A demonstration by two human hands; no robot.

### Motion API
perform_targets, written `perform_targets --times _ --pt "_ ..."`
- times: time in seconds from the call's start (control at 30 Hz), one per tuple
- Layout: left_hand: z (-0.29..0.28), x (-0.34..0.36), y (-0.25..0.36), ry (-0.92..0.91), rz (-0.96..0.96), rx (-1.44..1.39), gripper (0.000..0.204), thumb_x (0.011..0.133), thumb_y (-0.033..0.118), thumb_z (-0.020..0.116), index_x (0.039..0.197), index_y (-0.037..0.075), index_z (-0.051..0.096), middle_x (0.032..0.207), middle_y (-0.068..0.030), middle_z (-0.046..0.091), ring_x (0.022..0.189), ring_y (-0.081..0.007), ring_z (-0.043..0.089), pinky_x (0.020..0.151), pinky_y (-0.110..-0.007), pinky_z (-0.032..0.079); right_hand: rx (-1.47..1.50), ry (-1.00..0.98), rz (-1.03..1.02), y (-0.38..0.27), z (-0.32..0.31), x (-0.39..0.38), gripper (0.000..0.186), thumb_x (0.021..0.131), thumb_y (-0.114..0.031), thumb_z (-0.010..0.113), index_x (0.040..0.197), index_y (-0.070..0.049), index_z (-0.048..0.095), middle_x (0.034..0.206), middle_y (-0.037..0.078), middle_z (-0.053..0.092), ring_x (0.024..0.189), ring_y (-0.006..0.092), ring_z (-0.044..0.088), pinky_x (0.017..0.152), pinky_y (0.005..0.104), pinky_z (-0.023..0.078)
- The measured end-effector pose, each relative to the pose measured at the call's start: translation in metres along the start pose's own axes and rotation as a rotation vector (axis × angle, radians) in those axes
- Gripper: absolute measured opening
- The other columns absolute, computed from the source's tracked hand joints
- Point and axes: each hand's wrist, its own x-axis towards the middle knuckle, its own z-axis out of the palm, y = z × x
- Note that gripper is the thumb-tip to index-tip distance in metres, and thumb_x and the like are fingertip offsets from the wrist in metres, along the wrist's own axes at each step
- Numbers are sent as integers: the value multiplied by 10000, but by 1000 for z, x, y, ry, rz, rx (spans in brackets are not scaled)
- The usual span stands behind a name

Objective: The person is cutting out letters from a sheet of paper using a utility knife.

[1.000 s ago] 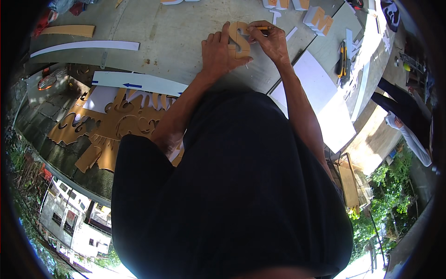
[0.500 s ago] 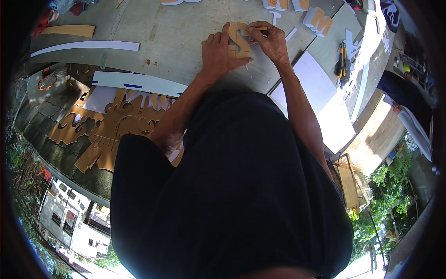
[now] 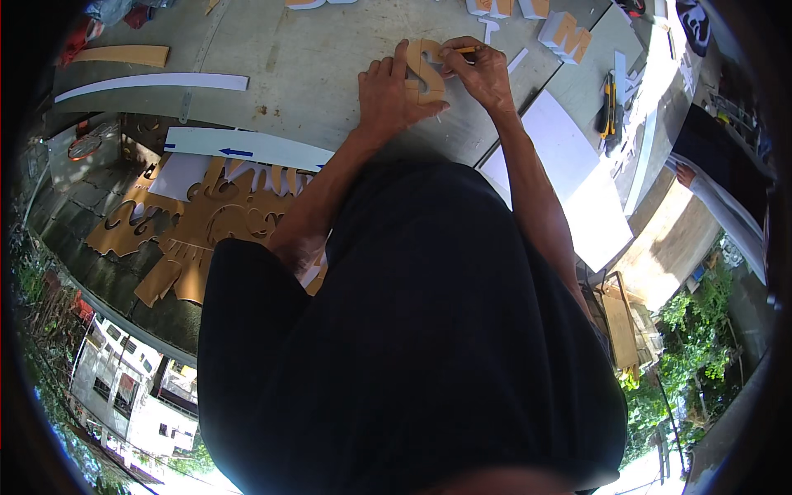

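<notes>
A tan S-shaped piece (image 3: 427,84) lies on the grey worktable (image 3: 297,49). My left hand (image 3: 388,99) holds it at the left side, thumb along its lower edge and index finger by its top. My right hand (image 3: 487,78) is closed on a thin yellow pencil-like tool (image 3: 464,51), its tip at the piece's upper right edge and partly hidden by my fingers. A narrow white strip (image 3: 518,60) lies just right of that hand. Block letters with tan faces (image 3: 563,35) stand above and to the right.
A yellow-black utility knife (image 3: 610,106) and white sheet (image 3: 544,140) lie at right. Curved strips (image 3: 148,82) lie at left, above tan cut-out sheets (image 3: 206,231) beyond the table's edge. Another person (image 3: 718,165) in dark and pale clothing is at far right.
The person at far right has shifted up and inward toward the table. My two hands and the S-shaped piece have stayed nearly in place.
</notes>
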Motion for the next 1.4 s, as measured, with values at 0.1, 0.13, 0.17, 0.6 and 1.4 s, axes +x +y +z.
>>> perform_targets --times 0.1,0.13,0.17,0.6,1.4 --pt "3 1 1 2 3 -7 1287 538 649 916 1535 34 384 1078 -162 651 1021 -337 613 843 -495 438 19 14 9 0 -2 -2 272 939 -172 692 1074 63 718 818 123 750 766 180 744 755 311 622" --pt "2 1 2 14 3 -19 1298 519 664 915 1525 24 403 1070 -159 642 1014 -329 611 843 -489 422 50 31 14 0 -1 -3 277 944 -175 691 1080 65 713 827 129 750 766 188 743 754 317 621" --pt "2 1 3 12 6 -21 1298 519 664 915 1525 24 403 1070 -159 642 1014 -329 611 843 -489 422 49 34 15 2 -1 -5 277 944 -175 691 1080 65 713 827 129 750 766 188 743 754 317 621" --pt "-2 0 -5 0 89 -101 1279 572 664 914 1529 12 369 1071 -155 637 997 -328 611 835 -483 462 420 624 38 45 -93 -87 244 959 -176 697 1047 51 703 804 118 688 666 182 666 592 352 591" --pt "-10 -7 -31 -20 65 -335 785 816 299 858 1462 4 521 1102 -92 577 922 -196 565 770 -332 482 237 676 204 111 -89 -194 172 902 -154 665 951 -18 759 752 33 673 650 76 543 566 245 427"
